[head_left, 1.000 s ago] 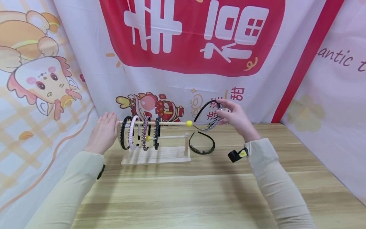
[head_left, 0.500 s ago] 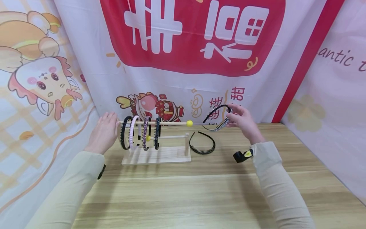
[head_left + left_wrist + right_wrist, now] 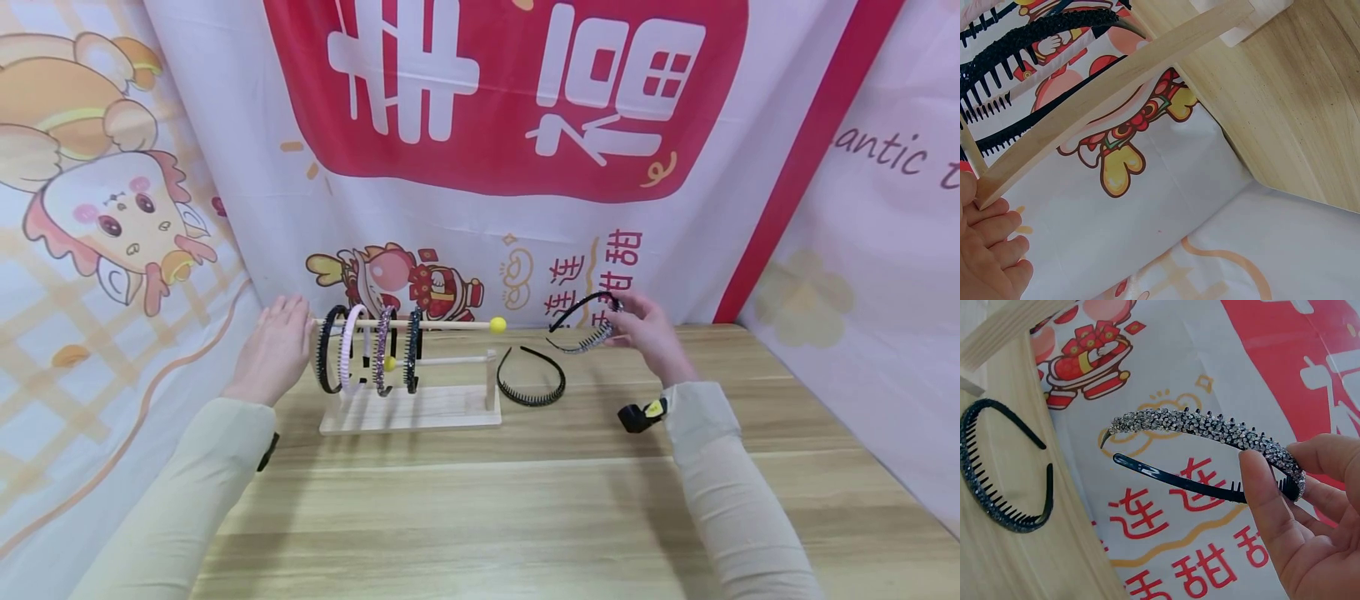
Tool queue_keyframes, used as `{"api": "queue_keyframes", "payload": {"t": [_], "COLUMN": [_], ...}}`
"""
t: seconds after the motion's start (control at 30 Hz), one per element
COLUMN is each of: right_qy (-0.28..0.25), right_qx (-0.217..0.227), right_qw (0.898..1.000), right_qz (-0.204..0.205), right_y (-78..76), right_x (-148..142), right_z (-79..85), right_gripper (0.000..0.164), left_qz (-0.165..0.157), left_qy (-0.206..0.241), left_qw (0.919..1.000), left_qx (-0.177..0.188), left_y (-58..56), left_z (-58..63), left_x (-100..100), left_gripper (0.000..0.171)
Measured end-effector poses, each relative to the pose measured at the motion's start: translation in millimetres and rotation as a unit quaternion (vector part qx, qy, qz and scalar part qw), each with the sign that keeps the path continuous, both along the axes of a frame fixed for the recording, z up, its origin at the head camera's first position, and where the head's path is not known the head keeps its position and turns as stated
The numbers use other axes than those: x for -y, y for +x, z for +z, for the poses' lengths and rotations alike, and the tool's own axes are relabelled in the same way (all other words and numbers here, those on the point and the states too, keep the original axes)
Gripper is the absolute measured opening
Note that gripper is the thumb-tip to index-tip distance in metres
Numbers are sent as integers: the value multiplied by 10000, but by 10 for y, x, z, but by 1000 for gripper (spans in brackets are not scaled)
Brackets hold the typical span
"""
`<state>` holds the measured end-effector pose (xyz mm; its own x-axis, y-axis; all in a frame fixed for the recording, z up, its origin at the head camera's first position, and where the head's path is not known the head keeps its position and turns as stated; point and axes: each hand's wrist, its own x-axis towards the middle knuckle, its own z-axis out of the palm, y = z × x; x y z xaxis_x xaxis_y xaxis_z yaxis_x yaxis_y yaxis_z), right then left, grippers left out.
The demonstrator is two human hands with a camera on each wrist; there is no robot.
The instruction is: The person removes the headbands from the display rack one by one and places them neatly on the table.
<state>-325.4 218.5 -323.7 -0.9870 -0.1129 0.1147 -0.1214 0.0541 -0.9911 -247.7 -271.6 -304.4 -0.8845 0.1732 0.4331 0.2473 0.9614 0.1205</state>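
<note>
My right hand [image 3: 651, 337] pinches a silver-studded black headband [image 3: 1210, 428] between thumb and fingers, its open ends pointing left toward the rack. In the right wrist view the headband's inner teeth show near the thumb. My left hand [image 3: 273, 346] rests its straight fingers at the left end of the wooden headband rack [image 3: 412, 408]; in the left wrist view the fingertips [image 3: 1007, 253] touch the upright's end. On the upper rod hang a black headband [image 3: 324, 350], a pale pink headband [image 3: 346, 350], a purple glittery headband [image 3: 381, 354] and a dark blue-black headband [image 3: 412, 350].
A dark toothed headband [image 3: 531, 398] lies on the wooden table [image 3: 465, 517] just right of the rack's base. The upper rod ends in a yellow ball [image 3: 497, 325]. Behind stands a printed cloth backdrop [image 3: 480, 225], with patterned cloth at both sides.
My right hand has moved right and down with the silver-studded headband, away from the rod's yellow ball. The left hand and the hanging headbands stay in place.
</note>
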Motion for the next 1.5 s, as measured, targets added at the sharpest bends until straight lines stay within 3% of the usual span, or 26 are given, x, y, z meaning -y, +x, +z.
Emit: {"api": "queue_keyframes", "payload": {"t": [0.43, 0.9, 1.5], "right_qy": [135, 280, 1012], "right_qx": [421, 642, 865], "right_qw": [9986, 9965, 9910], "right_qz": [-274, -449, -119], "right_y": [-110, -125, -95], "right_x": [-169, -285, -503], "right_z": [-339, -658, -1053], "right_gripper": [55, 52, 48], "left_qz": [4, 23, -5], "left_qy": [-5, 20, 8], "left_qw": [10000, 10000, 10000], "left_qx": [39, -45, -11], "left_y": [2, 12, 2], "left_z": [-5, -7, -3], "left_x": [5, 1, -6], "left_gripper": [46, 45, 45]}}
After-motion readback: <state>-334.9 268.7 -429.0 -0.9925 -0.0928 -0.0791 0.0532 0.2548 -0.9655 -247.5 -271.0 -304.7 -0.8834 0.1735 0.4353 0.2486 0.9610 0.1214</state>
